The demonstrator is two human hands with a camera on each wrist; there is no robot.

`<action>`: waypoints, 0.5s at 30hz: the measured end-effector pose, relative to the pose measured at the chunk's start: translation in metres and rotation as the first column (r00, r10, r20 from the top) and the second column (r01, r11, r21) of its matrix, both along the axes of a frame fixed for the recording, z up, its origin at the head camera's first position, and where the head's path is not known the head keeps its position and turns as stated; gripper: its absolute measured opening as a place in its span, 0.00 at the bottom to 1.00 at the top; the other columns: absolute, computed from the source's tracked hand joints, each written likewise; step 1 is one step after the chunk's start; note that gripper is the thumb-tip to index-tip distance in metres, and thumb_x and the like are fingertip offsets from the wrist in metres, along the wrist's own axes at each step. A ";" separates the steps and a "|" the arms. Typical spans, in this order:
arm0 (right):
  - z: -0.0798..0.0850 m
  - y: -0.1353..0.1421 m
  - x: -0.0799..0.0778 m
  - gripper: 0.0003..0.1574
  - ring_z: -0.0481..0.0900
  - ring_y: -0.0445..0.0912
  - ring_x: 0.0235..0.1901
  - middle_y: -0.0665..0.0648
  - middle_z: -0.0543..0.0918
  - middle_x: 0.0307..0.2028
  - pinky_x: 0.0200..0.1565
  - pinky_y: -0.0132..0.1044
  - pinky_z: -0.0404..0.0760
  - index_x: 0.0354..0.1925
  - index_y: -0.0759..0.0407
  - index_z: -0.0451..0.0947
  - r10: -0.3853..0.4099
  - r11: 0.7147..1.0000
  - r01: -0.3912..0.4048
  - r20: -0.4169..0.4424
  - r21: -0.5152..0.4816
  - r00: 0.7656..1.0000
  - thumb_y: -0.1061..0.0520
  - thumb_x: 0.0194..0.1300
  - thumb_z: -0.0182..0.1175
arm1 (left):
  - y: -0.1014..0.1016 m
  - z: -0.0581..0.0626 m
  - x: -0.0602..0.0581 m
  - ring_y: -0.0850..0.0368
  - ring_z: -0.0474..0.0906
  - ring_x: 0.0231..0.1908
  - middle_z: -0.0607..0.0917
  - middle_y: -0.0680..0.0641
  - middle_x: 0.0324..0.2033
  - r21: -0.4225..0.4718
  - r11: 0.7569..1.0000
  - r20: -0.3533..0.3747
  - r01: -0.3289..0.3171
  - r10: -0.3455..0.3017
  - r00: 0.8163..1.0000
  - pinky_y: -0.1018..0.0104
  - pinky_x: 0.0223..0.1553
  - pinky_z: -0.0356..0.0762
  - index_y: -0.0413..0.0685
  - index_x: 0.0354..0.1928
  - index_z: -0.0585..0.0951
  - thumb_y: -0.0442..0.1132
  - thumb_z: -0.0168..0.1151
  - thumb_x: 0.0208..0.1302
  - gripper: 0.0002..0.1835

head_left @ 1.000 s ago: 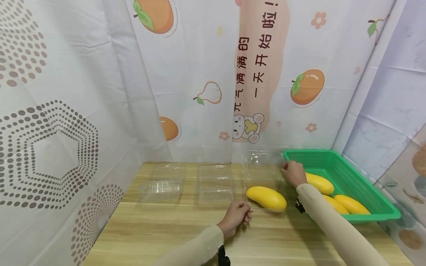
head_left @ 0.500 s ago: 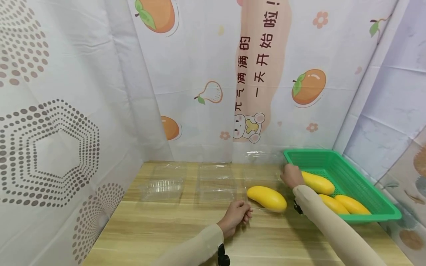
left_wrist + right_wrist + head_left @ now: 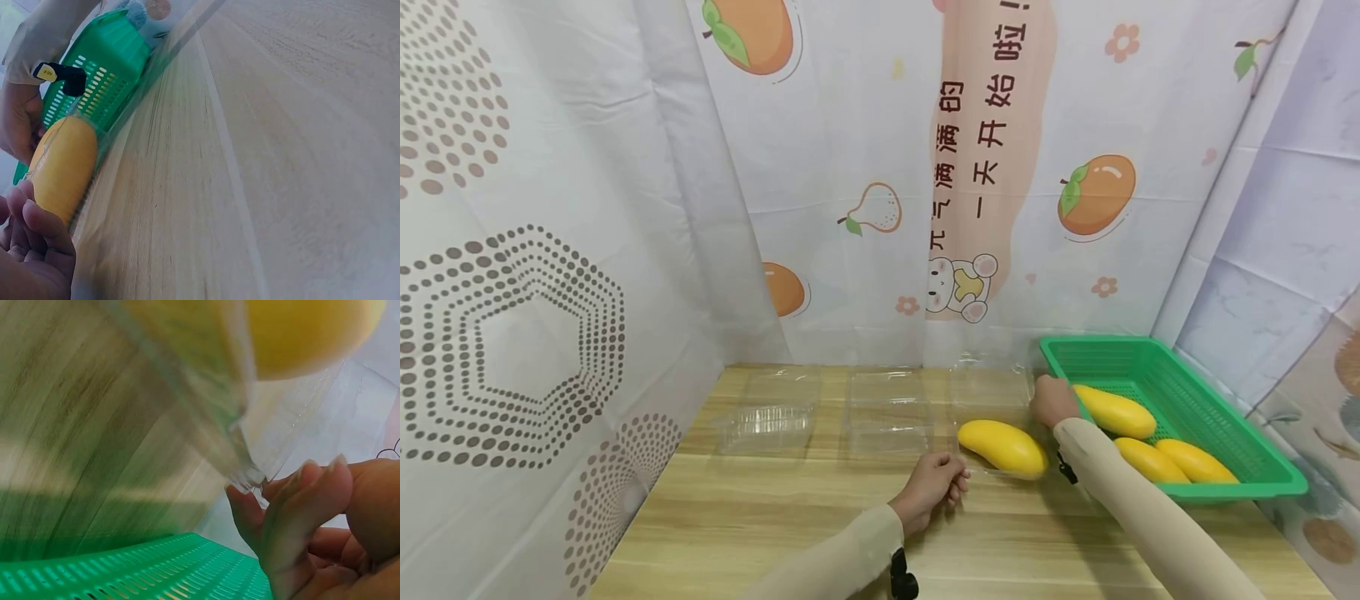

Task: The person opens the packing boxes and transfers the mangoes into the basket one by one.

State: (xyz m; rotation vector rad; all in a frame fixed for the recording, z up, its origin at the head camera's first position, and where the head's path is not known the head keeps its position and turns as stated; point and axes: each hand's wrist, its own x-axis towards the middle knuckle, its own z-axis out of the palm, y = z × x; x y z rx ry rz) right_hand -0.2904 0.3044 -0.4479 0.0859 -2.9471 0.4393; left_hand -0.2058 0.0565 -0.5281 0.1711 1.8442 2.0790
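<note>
A yellow mango (image 3: 1002, 447) lies in the clear plastic clamshell box (image 3: 992, 387) in front of me, its lid raised at the back. My left hand (image 3: 931, 492) is at the box's front left corner; in the left wrist view its curled fingers (image 3: 44, 225) pinch the edge beside the mango (image 3: 65, 165). At the box's right side, by the basket, is my right hand (image 3: 1054, 402). The right wrist view has its fingers (image 3: 306, 500) and thumb gripping the clear plastic near a corner, below the blurred mango (image 3: 306, 337).
On the right stands a green basket (image 3: 1217, 408) with several more mangoes (image 3: 1116, 412). Two further clear boxes stand to the left, one in the middle (image 3: 889, 412) and one farther left (image 3: 771, 421). Printed curtains (image 3: 850, 275) close off the table's back and sides.
The raised lid's top edge sinks lower in the head view. My right hand has shifted slightly left and down along the box's side. My left hand stays put.
</note>
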 end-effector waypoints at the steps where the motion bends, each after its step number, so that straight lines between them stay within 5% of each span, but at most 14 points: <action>1: 0.000 0.000 0.000 0.21 0.69 0.48 0.10 0.56 0.71 0.08 0.16 0.38 0.69 0.12 0.63 0.72 -0.003 1.000 0.003 0.013 -0.005 1.000 0.71 0.59 0.48 | 0.000 0.000 0.000 0.63 0.69 0.17 0.79 0.49 0.21 0.000 1.000 0.001 0.000 0.000 1.000 0.73 0.17 0.69 0.41 0.31 0.79 0.39 0.55 0.68 0.10; 15: -0.007 0.001 -0.001 0.16 0.68 0.48 0.14 0.56 0.71 0.12 0.17 0.37 0.68 0.17 0.64 0.71 -0.007 1.000 0.007 0.027 0.012 1.000 0.71 0.60 0.50 | -0.002 0.000 0.001 0.63 0.68 0.16 0.80 0.48 0.21 0.000 1.000 -0.008 -0.003 0.003 1.000 0.74 0.17 0.69 0.40 0.31 0.80 0.38 0.54 0.68 0.11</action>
